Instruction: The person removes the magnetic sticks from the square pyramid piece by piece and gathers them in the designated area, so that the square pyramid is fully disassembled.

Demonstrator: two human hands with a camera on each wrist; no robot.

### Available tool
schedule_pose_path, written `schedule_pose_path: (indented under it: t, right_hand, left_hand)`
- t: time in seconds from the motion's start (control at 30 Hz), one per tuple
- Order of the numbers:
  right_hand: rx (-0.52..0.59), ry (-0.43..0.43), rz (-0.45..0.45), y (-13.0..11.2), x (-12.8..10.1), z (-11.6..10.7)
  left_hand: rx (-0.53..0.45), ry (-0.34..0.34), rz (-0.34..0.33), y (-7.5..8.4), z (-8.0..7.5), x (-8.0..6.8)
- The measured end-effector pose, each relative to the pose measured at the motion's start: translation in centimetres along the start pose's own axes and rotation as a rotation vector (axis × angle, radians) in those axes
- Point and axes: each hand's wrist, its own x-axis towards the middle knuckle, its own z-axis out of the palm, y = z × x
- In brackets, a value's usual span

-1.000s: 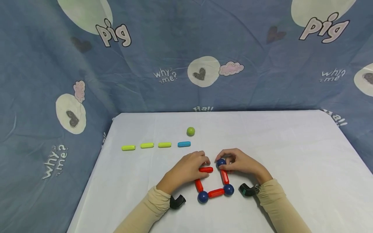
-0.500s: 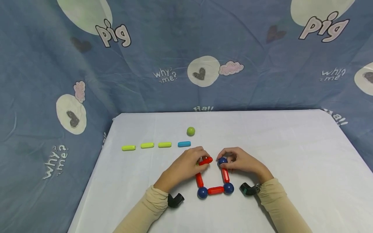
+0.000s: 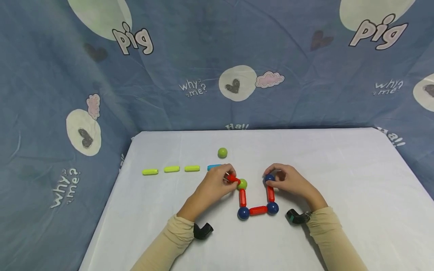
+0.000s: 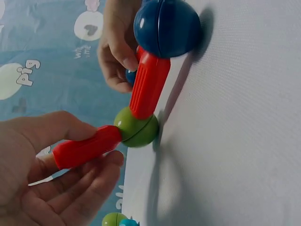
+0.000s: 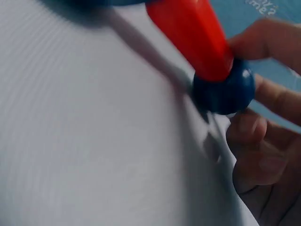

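My left hand (image 3: 211, 188) pinches a red rod (image 4: 87, 148) between thumb and fingers. One end of that rod meets a green ball (image 3: 242, 184). From this ball a second red rod (image 3: 242, 198) leads to a blue ball (image 3: 243, 213) at the near left corner. A third red rod (image 3: 258, 210) joins it to another blue ball (image 3: 272, 208), and one more red rod (image 3: 270, 194) runs away from there. At its far end, my right hand (image 3: 293, 184) pinches a blue ball (image 5: 225, 92). The linked pieces form a U with its gap at the far side.
Several loose pieces lie beyond on the white tabletop (image 3: 339, 169): a row of yellow-green rods (image 3: 171, 169), a blue rod (image 3: 213, 166) partly behind my left hand, and a green ball (image 3: 222, 153). A printed blue cloth (image 3: 190, 109) hangs behind the table.
The linked pieces and my right hand have shifted right and away from me. My left hand has lifted and turned its red rod, which now lies left of the green ball, uncovering that ball.
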Motion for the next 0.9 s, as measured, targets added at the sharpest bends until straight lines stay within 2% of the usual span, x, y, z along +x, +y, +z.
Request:
schedule_pose_path:
  t: [0.1,0.17,0.27,0.33,0.53,0.7,0.9]
  right_hand:
    - [-0.051,0.092,-0.045,-1.4,-0.1,0.3]
    - [-0.082,0.132,-0.107,-2.8,0.0,0.9]
    - [-0.131,0.128,-0.181,-4.7,0.3,2.3]
    - [-0.168,0.102,-0.196,-5.5,0.4,3.3]
    - [-0.209,0.058,-0.131,-5.9,0.5,5.0]
    - [-0.205,0.026,-0.104,-5.5,0.6,5.6]
    - [-0.224,0.031,-0.087,-5.3,0.8,5.8]
  left_hand:
    - [0.045,-0.018,-0.025,-0.2,0.0,0.0]
    - [0.082,-0.033,-0.033,-0.3,0.0,0.0]
    - [0.130,-0.050,-0.035,-0.4,0.0,0.0]
    - [0.154,-0.056,-0.033,-0.4,0.1,0.0]
    - [0.189,-0.084,-0.049,-0.5,0.4,0.0]
    - [0.202,-0.095,-0.052,-0.6,0.6,0.0]
    - [0.243,-0.108,-0.047,-0.6,0.7,0.0]
